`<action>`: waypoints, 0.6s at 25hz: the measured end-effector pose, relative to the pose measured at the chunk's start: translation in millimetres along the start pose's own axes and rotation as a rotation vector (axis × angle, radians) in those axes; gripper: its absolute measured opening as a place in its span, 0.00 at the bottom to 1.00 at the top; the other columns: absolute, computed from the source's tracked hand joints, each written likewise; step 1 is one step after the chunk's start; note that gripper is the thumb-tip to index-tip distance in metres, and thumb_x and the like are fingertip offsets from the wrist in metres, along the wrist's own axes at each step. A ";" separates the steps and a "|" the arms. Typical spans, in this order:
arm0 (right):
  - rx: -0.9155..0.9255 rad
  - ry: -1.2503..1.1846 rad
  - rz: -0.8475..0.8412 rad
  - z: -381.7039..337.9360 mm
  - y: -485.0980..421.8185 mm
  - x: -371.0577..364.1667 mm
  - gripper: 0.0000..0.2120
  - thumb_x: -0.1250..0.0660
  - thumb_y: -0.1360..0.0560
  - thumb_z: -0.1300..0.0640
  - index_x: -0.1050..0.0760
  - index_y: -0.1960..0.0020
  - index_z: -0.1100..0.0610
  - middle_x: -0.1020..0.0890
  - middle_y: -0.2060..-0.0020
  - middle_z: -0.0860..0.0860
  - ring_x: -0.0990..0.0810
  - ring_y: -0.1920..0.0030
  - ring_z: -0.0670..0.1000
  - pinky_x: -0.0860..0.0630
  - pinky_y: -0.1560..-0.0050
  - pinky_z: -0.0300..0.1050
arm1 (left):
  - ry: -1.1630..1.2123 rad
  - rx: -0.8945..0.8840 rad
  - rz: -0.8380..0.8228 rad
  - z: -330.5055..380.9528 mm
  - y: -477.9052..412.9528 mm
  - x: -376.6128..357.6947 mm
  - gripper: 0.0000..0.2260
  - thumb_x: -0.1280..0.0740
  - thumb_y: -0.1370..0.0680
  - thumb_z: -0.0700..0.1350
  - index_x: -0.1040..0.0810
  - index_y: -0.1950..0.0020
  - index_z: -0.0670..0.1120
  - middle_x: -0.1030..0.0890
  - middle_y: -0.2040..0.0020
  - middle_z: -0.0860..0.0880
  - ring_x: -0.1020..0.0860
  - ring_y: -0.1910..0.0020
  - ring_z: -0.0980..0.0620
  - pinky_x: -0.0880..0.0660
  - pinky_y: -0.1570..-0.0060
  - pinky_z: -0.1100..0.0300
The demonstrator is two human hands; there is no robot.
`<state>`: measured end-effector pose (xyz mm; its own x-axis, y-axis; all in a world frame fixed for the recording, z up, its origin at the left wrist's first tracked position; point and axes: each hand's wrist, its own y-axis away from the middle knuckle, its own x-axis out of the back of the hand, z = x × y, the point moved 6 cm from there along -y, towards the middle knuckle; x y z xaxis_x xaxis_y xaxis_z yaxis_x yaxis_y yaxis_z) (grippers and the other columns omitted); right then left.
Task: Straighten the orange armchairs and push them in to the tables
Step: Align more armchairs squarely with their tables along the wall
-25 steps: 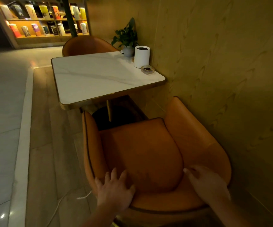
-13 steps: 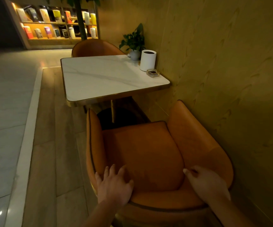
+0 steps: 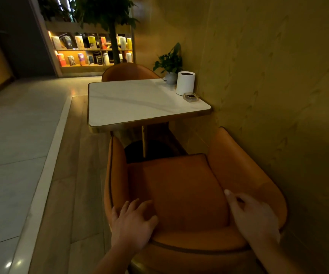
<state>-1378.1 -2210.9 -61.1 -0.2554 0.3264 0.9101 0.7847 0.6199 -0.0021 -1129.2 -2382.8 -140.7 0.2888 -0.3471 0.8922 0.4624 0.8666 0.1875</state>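
An orange armchair [image 3: 181, 184] stands just below me, its open front facing a white marble table [image 3: 138, 101] with a gold rim. Its front edge sits a short way back from the table's near edge. My left hand [image 3: 132, 224] grips the left side of the curved backrest, fingers over the top onto the inner padding. My right hand [image 3: 252, 216] holds the right side of the backrest the same way. A second orange armchair [image 3: 128, 73] is tucked in at the far side of the table, only its back showing.
A wood-panelled wall [image 3: 278, 86] runs close along the chair's right side. On the table's far right corner stand a white cylinder [image 3: 185, 83], a small glass ashtray [image 3: 191, 96] and a potted plant [image 3: 170, 66]. Open floor lies to the left; a lit bookshelf [image 3: 92, 50] stands beyond.
The view has tilted up and shifted, showing more of the bookshelf and tree. Both hands stay on the backrest, and the chair sits slightly nearer the table.
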 end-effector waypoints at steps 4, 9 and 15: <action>0.035 -0.011 0.031 11.3 -29.3 4.8 0.29 0.50 0.24 0.31 0.22 0.37 0.46 0.22 0.61 0.48 0.30 0.64 0.46 0.35 0.62 0.43 | -0.051 0.020 -0.025 21.0 -8.4 -7.7 0.31 0.51 0.27 0.68 0.41 0.24 0.64 0.42 0.20 0.56 0.49 0.20 0.48 0.60 0.24 0.38; 0.078 0.053 0.018 24.2 -69.0 0.3 0.29 0.49 0.23 0.31 0.25 0.33 0.46 0.21 0.56 0.49 0.28 0.58 0.49 0.32 0.59 0.44 | -0.072 0.050 -0.036 39.4 -26.4 -19.6 0.28 0.50 0.24 0.66 0.41 0.24 0.63 0.40 0.21 0.54 0.48 0.21 0.45 0.58 0.26 0.35; 0.121 0.029 0.109 31.7 -101.9 5.5 0.30 0.48 0.25 0.29 0.22 0.37 0.46 0.20 0.59 0.48 0.23 0.58 0.51 0.32 0.60 0.45 | -0.100 0.089 -0.065 58.3 -38.9 -24.4 0.29 0.52 0.25 0.66 0.43 0.23 0.63 0.42 0.20 0.52 0.49 0.21 0.43 0.58 0.26 0.34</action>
<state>-1477.3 -2249.7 -69.0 -0.1546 0.3773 0.9131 0.7324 0.6640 -0.1504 -1203.1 -2387.1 -145.8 0.1739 -0.3696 0.9128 0.4000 0.8735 0.2775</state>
